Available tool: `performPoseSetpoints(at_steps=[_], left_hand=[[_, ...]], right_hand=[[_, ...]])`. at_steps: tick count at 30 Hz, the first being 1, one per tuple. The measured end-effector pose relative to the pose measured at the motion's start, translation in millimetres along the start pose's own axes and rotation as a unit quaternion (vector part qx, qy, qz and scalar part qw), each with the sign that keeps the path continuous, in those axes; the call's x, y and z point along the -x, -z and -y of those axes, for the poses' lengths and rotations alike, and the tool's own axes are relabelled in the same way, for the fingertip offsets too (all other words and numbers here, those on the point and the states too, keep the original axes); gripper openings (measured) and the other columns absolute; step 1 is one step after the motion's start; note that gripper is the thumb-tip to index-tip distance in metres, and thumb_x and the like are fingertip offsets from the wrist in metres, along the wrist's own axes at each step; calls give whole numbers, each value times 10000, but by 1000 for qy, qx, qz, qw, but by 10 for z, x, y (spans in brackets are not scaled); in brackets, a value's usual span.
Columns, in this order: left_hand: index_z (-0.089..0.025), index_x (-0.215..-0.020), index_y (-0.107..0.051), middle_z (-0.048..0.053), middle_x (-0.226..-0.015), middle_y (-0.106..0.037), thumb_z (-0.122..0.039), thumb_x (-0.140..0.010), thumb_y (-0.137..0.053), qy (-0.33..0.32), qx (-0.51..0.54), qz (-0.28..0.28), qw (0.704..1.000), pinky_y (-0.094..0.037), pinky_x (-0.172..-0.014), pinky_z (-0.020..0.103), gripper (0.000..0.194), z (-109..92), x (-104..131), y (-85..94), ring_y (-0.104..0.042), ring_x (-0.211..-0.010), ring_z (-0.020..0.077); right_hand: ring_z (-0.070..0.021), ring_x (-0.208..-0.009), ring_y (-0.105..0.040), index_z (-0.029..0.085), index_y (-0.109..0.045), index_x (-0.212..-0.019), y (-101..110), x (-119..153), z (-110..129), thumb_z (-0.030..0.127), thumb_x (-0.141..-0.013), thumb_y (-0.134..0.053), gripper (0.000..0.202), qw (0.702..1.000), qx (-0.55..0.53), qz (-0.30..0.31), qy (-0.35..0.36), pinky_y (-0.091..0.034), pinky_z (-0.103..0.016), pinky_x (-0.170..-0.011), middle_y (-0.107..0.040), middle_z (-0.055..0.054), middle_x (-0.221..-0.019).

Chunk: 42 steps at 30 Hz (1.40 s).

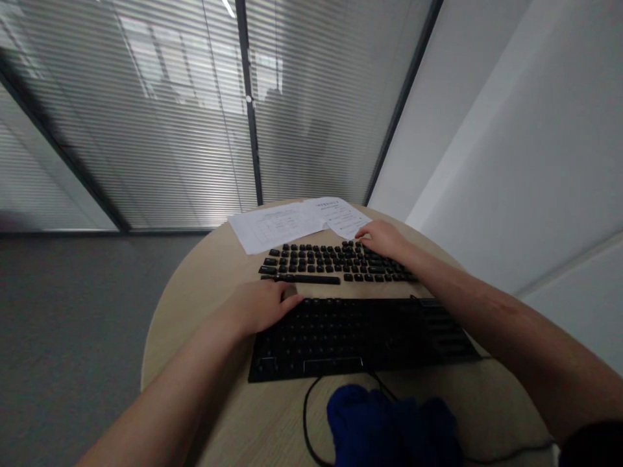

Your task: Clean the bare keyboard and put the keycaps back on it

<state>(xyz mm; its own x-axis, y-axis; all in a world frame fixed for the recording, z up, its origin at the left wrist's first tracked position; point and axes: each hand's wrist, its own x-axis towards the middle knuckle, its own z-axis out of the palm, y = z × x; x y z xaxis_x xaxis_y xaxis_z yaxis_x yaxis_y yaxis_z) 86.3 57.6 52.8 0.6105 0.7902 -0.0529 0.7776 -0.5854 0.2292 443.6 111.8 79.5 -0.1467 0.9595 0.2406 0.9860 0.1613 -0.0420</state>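
Note:
A black keyboard base (331,337), its key positions bare of caps, lies across the table. Loose black keycaps (318,259) are laid out in rows behind it, with the long space bar (306,279) in front of them. My left hand (265,303) rests at the base's back left corner. Its thumb stretches over the edge and its other fingers are partly hidden, near the space bar. My right hand (382,239) reaches over the far rows, fingertips pinched together at a small black keycap. That keycap is mostly covered by the fingers.
Printed paper sheets (277,224) lie at the table's far edge. A dark blue cloth bundle (389,425) sits in front of the base, beside a black cable (305,415). The round wooden table (195,298) stands near a blind-covered glass partition (185,130) and a white wall (535,143).

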Motion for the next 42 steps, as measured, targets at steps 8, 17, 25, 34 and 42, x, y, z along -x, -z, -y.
performPoseSetpoints(at_steps=[8, 17, 25, 34, 42], left_hand=[[-200, -1288, -662, 146, -1370, -661, -406, -988, -567, -160, -61, -154, 973, -485, -1054, 513, 376, -567, 152, -135, -592, -1266, 349], [-234, -1385, -647, 178, -1543, -544, -469, -949, -662, -186, -56, -116, 974, -422, -1121, 625, 496, -582, 59, -299, -495, -1413, 416], [-251, -1281, -708, 155, -1406, -640, -500, -945, -661, -180, -63, -121, 974, -488, -1048, 585, 421, -578, 60, -310, -560, -1321, 399], [-272, -1298, -696, 147, -1403, -640, -494, -940, -669, -192, -55, -122, 972, -513, -1021, 550, 423, -568, 53, -302, -593, -1283, 378], [-246, -1295, -678, 132, -1417, -629, -436, -970, -645, -206, -22, -119, 971, -540, -1004, 545, 377, -614, 76, -212, -621, -1225, 357]], right_hand=[[-280, -1075, -721, 206, -842, -1083, -154, -445, -149, 236, -907, -705, 225, 997, 13, 47, -64, -527, -373, -983, -803, -99, -1127], [-264, -1094, -727, 240, -850, -1036, -201, -445, -113, 250, -885, -743, 185, 996, 4, 79, -48, -533, -342, -978, -807, -77, -1132], [-248, -1066, -730, 247, -850, -1031, -341, -508, -49, 239, -880, -751, 181, 994, -17, 108, -20, -533, -324, -960, -814, -65, -1101], [-218, -1070, -743, 234, -816, -1129, -458, -627, -58, 133, -838, -766, 312, 992, -47, 116, 10, -538, -303, -972, -814, -54, -1114], [-199, -1007, -763, 227, -816, -1100, -514, -694, -75, 100, -828, -766, 304, 991, -67, 117, 12, -554, -283, -934, -822, -43, -1072]])
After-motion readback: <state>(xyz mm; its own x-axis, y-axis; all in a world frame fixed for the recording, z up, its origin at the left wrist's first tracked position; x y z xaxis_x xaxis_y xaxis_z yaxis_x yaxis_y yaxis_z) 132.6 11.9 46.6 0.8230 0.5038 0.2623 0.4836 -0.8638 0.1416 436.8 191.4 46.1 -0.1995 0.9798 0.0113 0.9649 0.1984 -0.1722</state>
